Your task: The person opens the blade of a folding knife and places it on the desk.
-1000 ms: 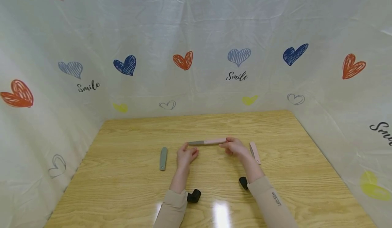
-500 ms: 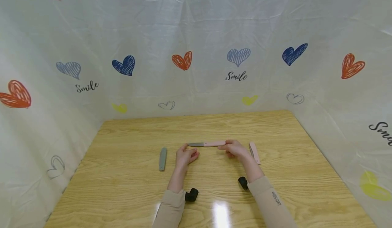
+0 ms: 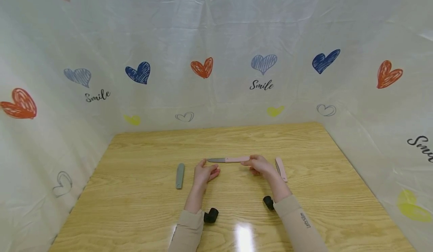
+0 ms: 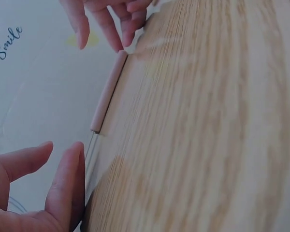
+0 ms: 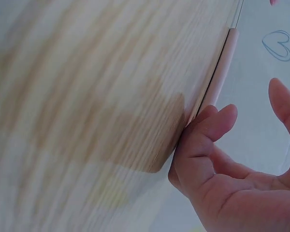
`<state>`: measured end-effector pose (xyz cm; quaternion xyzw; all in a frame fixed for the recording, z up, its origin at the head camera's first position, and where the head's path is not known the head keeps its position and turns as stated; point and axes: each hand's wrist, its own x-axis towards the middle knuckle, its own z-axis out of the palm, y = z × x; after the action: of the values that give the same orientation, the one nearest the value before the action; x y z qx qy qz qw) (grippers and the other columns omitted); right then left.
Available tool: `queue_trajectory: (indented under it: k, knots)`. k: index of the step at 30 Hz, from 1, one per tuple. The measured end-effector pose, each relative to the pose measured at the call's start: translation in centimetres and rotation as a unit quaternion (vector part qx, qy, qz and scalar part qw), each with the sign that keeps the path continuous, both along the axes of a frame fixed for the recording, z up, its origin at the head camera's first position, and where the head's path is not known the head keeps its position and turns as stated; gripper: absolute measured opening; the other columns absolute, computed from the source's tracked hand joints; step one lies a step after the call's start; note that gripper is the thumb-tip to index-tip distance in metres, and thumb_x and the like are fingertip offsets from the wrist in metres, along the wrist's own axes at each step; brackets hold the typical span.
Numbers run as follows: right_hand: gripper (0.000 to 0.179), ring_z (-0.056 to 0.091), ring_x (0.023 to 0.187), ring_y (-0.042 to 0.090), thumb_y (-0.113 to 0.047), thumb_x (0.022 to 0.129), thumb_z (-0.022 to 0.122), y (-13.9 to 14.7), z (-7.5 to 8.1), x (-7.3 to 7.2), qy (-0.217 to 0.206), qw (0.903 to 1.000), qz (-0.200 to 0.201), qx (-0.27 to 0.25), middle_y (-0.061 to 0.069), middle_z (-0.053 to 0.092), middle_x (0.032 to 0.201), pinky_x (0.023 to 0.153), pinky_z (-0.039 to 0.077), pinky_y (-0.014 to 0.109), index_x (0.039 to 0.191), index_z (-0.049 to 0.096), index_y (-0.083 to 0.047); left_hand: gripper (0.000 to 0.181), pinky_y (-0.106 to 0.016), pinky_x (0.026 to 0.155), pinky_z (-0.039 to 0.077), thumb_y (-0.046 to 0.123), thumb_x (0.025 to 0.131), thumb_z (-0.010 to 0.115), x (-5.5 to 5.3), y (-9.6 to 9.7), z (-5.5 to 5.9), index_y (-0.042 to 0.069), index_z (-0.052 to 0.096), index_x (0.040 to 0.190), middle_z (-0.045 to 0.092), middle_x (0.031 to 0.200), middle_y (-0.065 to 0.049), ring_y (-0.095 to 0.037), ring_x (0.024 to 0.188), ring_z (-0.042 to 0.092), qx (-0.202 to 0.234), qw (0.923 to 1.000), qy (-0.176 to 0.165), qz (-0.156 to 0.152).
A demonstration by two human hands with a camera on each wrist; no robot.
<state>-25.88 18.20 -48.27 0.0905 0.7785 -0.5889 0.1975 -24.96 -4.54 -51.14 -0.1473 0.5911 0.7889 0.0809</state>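
A folding knife with a pink handle [image 3: 236, 159] and an unfolded grey blade [image 3: 216, 160] lies crosswise on the table, its blade pointing left. Beside the blade tip is my left hand [image 3: 202, 173], fingers loosely extended; in the left wrist view its thumb and fingers stand apart. My right hand [image 3: 260, 164] rests its fingertips at the handle's far right end, and the right wrist view shows the thumb [image 5: 282, 101] spread away from the handle. A second pink knife [image 3: 281, 169], folded, lies just right of my right hand. Left of my left hand is a grey-green folded knife [image 3: 180, 176].
The wooden table [image 3: 142, 214] ends at a white curtain [image 3: 230, 105] printed with hearts and "Smile", which hangs at the back and both sides. Black wrist-worn pieces [image 3: 211, 215] stick out beside both sleeves.
The unfolded knife's handle end has come slightly toward me, so the knife lies more level across the view. My right hand moved with it; over the last half second little has shifted.
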Motion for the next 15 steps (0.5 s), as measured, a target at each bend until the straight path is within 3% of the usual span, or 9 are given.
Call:
queue_trajectory:
  k: [3,6,10,11,13,15]
  knots:
    - [0.083,0.042,0.062,0.014,-0.021,0.09,0.069,-0.2,0.0,0.1,0.014,0.9998,-0.01,0.011,0.02,0.055,0.115,0.058,0.041,0.025,0.152,0.02,0.006,0.077,-0.026,0.07,0.06,-0.007,0.09,0.063,0.1,-0.2,0.1,-0.01,0.017,0.151,0.065,0.1,-0.027,-0.014,0.07,0.068,-0.023,0.9997,-0.001,-0.012]
    - [0.083,0.034,0.051,0.011,-0.021,0.089,0.07,-0.9,0.3,0.2,0.034,0.9989,-0.016,0.028,0.014,0.053,0.092,0.056,0.039,0.026,0.151,0.022,0.006,0.077,-0.028,0.072,0.061,-0.004,0.089,0.065,0.3,-0.4,0.4,-0.01,0.02,0.15,0.066,0.1,-0.023,-0.015,0.073,0.068,-0.054,0.998,0.003,-0.032]
    - [0.078,0.033,0.052,0.011,-0.021,0.092,0.068,-2.4,0.7,1.0,0.048,0.9986,-0.019,0.013,0.016,0.053,0.106,0.06,0.039,0.029,0.151,0.023,0.005,0.076,-0.03,0.072,0.061,-0.002,0.088,0.068,0.8,-1.1,1.2,-0.008,0.023,0.15,0.066,0.103,-0.022,-0.017,0.077,0.067,-0.084,0.9953,0.004,-0.047]
    - [0.076,0.039,0.056,0.013,-0.022,0.093,0.066,-2.9,0.7,1.2,0.049,0.9986,-0.021,0.006,0.019,0.054,0.111,0.063,0.042,0.029,0.151,0.024,0.003,0.076,-0.03,0.071,0.061,-0.001,0.088,0.068,1.0,-1.4,1.5,-0.008,0.024,0.15,0.066,0.103,-0.022,-0.018,0.078,0.067,-0.09,0.9948,0.006,-0.048]
    - [0.072,0.052,0.07,0.02,-0.022,0.095,0.063,-3.8,0.9,1.6,0.055,0.9983,-0.018,-0.009,0.023,0.051,0.126,0.069,0.047,0.033,0.151,0.026,0.003,0.075,-0.032,0.071,0.061,0.0,0.088,0.068,1.5,-2.2,2.2,-0.008,0.026,0.149,0.066,0.106,-0.023,-0.02,0.08,0.068,-0.103,0.9934,0.011,-0.05]
    - [0.067,0.058,0.09,0.028,-0.024,0.097,0.061,-4.5,1.0,2.0,0.063,0.9978,-0.01,-0.019,0.024,0.052,0.128,0.078,0.052,0.039,0.15,0.029,0.002,0.072,-0.034,0.073,0.061,0.001,0.089,0.067,1.9,-3.0,2.9,-0.008,0.027,0.148,0.064,0.109,-0.025,-0.027,0.086,0.068,-0.114,0.992,0.018,-0.052]
